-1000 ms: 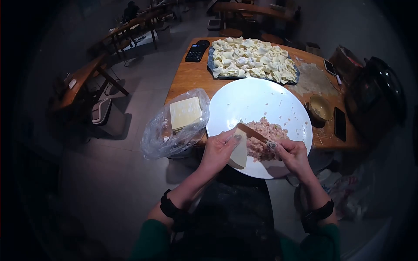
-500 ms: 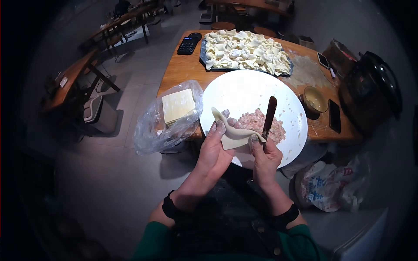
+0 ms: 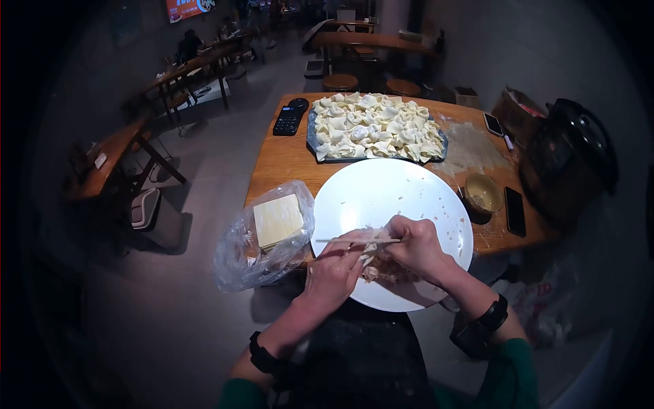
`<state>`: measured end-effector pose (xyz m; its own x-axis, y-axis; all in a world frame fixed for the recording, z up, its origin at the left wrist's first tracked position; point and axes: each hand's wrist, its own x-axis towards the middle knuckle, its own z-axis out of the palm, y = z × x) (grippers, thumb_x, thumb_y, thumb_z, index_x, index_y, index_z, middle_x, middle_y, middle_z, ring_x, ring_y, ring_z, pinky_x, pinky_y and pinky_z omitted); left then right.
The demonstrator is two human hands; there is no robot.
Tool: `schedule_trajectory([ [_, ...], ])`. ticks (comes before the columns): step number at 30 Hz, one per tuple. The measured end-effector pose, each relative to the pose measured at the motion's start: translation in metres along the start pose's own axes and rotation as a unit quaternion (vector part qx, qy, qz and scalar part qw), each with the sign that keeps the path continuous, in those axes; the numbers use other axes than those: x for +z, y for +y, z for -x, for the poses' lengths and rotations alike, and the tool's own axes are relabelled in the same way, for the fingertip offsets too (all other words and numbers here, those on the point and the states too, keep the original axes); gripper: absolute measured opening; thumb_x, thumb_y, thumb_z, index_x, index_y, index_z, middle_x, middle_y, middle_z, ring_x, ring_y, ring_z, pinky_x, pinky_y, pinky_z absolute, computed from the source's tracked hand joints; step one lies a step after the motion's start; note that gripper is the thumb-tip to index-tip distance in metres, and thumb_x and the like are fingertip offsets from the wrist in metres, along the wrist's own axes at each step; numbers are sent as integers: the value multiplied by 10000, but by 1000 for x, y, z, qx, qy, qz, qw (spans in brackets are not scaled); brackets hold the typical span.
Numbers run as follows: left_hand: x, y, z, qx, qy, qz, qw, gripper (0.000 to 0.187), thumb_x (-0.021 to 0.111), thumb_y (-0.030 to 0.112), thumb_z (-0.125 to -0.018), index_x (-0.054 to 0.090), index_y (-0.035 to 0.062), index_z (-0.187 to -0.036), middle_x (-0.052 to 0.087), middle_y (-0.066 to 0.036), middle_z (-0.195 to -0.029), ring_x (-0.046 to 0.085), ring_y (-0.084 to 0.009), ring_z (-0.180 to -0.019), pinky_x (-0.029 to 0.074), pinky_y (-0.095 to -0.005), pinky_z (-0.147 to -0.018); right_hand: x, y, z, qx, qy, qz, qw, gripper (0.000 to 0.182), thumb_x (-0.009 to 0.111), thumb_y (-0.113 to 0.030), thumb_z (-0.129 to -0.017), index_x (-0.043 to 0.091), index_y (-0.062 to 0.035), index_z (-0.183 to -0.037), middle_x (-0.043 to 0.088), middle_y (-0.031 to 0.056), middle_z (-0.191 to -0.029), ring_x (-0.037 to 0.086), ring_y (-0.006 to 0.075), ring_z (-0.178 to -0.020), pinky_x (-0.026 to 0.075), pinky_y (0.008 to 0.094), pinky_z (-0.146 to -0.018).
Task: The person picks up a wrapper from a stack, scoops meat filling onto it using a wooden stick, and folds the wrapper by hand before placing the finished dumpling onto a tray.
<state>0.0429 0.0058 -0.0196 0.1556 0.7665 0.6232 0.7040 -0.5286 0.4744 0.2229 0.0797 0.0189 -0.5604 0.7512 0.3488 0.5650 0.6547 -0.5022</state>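
Note:
My left hand [image 3: 334,271] is closed round a folded wonton wrapper [image 3: 370,253], low over the front of a big white plate [image 3: 388,184]. Against it my right hand [image 3: 417,247] pinches, holding a thin flat spatula [image 3: 357,240] that lies edge-on across the left fingers. Part of the wrapper is hidden by the fingers. Minced meat filling [image 3: 388,269] sits on the plate under both hands. Left of the plate, a stack of square wrappers [image 3: 278,219] rests in an open clear plastic bag [image 3: 235,255].
Behind the plate, a dark tray [image 3: 310,144] bears many folded wontons [image 3: 378,126]. A black card terminal [image 3: 289,117] is at its left. On the right are a small bowl [image 3: 484,193], a phone [image 3: 515,211], another phone [image 3: 492,124] and a large black cooker [image 3: 569,163].
My view has tilted up. The wrapper, spread flat before, is now folded between my hands. My right hand has turned over, swinging the spatula from upright to lying across.

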Motion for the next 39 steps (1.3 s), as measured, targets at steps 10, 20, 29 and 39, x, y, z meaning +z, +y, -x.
schedule_trajectory([
  [10,-78,-86,5,-109,-30,-212,971,195,675,34,-697,667,101,-880,620,-45,-868,598,-234,-850,490,-330,-732,-14,37,-67,128,185,-388,894,357,481,-199,-941,515,-22,-1250,660,33,-766,376,13,-502,333,177,-459],
  [20,-73,-101,-4,-33,-109,-291,950,66,607,103,-741,570,60,-775,598,-81,-884,592,-240,-840,492,-379,-672,-4,24,74,137,69,-362,919,318,453,-79,-942,521,-9,-1245,620,-4,-841,477,20,-651,422,172,-594],
  [29,-94,-132,-21,-378,118,223,891,194,424,190,-928,541,37,-952,604,-82,-951,607,-208,-888,486,-359,-756,-19,29,145,196,70,-313,927,335,461,9,-890,524,41,-1217,668,91,-902,604,89,-825,472,224,-784],
  [39,-106,-73,16,-313,217,759,528,401,452,259,-945,415,29,-1271,506,-113,-1253,495,-259,-1159,408,-424,-985,-10,20,151,128,72,-249,957,331,528,51,-831,593,-6,-1150,684,123,-873,657,138,-778,508,251,-725],
])
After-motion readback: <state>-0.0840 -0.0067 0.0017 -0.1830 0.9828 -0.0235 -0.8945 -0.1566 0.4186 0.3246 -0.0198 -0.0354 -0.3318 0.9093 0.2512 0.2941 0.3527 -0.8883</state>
